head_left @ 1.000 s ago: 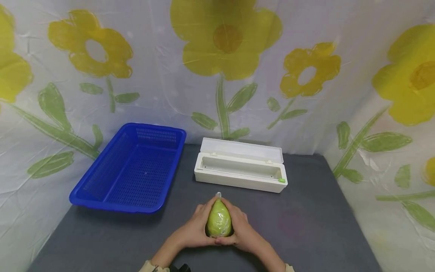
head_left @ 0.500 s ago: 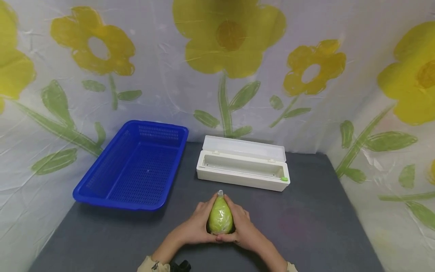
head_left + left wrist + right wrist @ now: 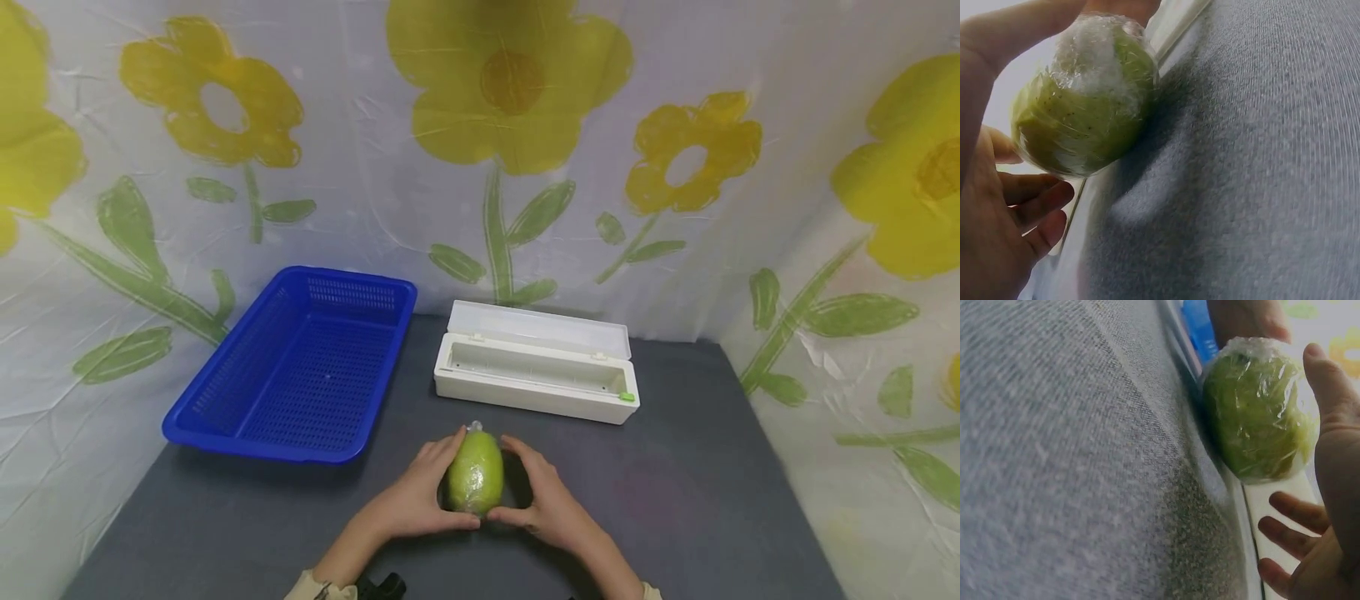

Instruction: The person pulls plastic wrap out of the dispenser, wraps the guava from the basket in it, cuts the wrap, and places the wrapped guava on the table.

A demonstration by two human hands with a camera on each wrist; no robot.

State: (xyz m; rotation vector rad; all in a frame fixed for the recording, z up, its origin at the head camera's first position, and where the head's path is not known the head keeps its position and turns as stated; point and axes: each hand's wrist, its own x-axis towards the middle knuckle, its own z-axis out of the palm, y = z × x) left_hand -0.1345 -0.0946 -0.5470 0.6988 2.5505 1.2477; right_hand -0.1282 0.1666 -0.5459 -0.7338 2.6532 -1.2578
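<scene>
A yellow-green pear [image 3: 477, 473] wrapped in shiny cling film stands on the table, a twist of film at its top. My left hand [image 3: 416, 498] holds its left side between thumb and fingers. In the left wrist view, crumpled film covers part of the speckled pear [image 3: 1085, 115]. My right hand [image 3: 553, 505] is spread just right of the pear, with a gap between palm and fruit. Its thumb tip is close to the pear's base. The right wrist view shows this hand's fingers [image 3: 1297, 534] apart from the wrapped pear [image 3: 1260, 422].
A blue perforated basket [image 3: 258, 446] stands at the back left. Behind the pear lies a long white box [image 3: 525, 400] with its lid raised and a green slider at its right end. A flowered sheet hangs behind the grey table [image 3: 697, 467].
Both hands were round the pear with their thumbs meeting. The right hand has come away to the right, and the pear has shifted slightly left with the left hand.
</scene>
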